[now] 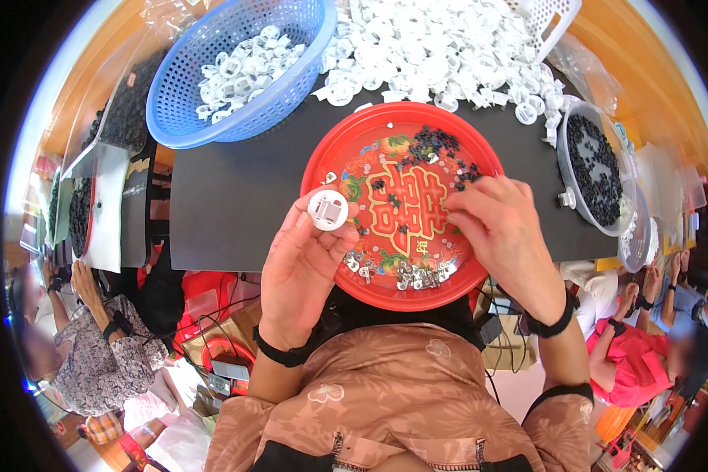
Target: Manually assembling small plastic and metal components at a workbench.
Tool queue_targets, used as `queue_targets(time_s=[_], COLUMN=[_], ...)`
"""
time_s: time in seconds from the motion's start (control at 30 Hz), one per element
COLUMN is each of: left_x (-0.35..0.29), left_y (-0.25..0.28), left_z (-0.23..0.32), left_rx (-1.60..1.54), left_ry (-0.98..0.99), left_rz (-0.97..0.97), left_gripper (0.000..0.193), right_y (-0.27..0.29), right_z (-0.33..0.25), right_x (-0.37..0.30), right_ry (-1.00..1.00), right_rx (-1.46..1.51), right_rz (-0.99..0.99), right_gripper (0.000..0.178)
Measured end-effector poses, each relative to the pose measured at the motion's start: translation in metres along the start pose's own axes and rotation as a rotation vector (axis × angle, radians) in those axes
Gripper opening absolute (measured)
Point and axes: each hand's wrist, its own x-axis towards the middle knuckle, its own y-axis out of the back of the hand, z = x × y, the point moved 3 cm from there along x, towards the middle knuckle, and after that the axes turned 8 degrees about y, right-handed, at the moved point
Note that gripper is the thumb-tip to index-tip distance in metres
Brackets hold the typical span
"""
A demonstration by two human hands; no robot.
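My left hand [295,263] holds a round white plastic part [328,210] between thumb and fingers, at the left rim of a red round tray [405,302]. The part's face, with a raised rectangular middle, is turned up. Over the tray's right side, my right hand [505,228] has its thumb and fingertips pinched together; whatever may be between them is too small to make out. Small black pieces [436,143] lie at the tray's far side, with a few scattered across its middle. Small shiny metal pieces [418,277] sit along its near edge.
A blue basket [165,130] of white parts stands far left. A large heap of white parts [425,47] covers the far table. At the right is a clear tub [568,177] of black pieces. Other people sit at left and right, including one in a pink top [629,358].
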Motion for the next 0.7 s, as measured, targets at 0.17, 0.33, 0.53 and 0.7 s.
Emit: queue_targets(time_s=[0.17,0.33,0.53,0.7], left_x=[-0.001,-0.004,-0.002,-0.001], left_y=[0.002,0.003,0.003,0.000], left_z=[-0.002,-0.003,-0.002,-0.002], left_rx=[0.000,-0.043,-0.042,-0.020], left_ry=[-0.017,-0.013,-0.012,-0.009], left_rz=[0.025,0.004,-0.005,0.037], left_gripper=[0.037,0.037,0.036,0.035], right_y=[-0.019,-0.032,-0.021,-0.019], right_z=[-0.004,-0.009,-0.019,-0.022], right_x=[0.026,0.045,0.043,0.010], right_ry=[0.189,0.305,0.300,0.291], right_rx=[-0.033,-0.054,-0.073,0.042], right_rz=[-0.164,-0.195,-0.490,-0.661], right_gripper=[0.003,0.010,0.020,0.036])
